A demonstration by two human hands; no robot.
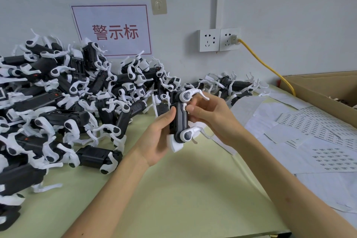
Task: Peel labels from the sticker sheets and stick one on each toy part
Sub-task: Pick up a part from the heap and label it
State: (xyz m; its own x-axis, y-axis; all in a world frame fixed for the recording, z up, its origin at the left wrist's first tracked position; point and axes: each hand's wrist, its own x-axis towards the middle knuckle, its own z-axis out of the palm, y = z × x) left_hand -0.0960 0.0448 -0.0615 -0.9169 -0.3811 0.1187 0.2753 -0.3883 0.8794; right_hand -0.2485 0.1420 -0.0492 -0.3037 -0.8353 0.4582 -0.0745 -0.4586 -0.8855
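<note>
- Left hand (160, 131) curled round the black-and-white toy part (180, 120), holding it upright above the table (173, 189), between the heap and the sheets
- Right hand (210, 116) at the part's right edge, thumb and forefinger pinching a small label (185, 106) against the black body just under the upper white joint; other fingers loosely curled
- Risk: the label looks only partly seated, so a sliding thumb could set it crooked or fold it over the edge
- Risk: the adhesive may cling to the thumb and lift the label off again on release
- Risk: the part's white legs jut toward the right hand, and a snag could twist the part in the left grip
- Risk: the pile of toy parts (58, 102) shows no split between labelled and unlabelled, so a part returned there could be done twice
- Hard to tell: label print too small to read; thumb hides how much is stuck; left fingertips hidden behind the part
- Sticker sheets (332, 158) overlap and run off the right edge; which pale ones are spent is unclear
</note>
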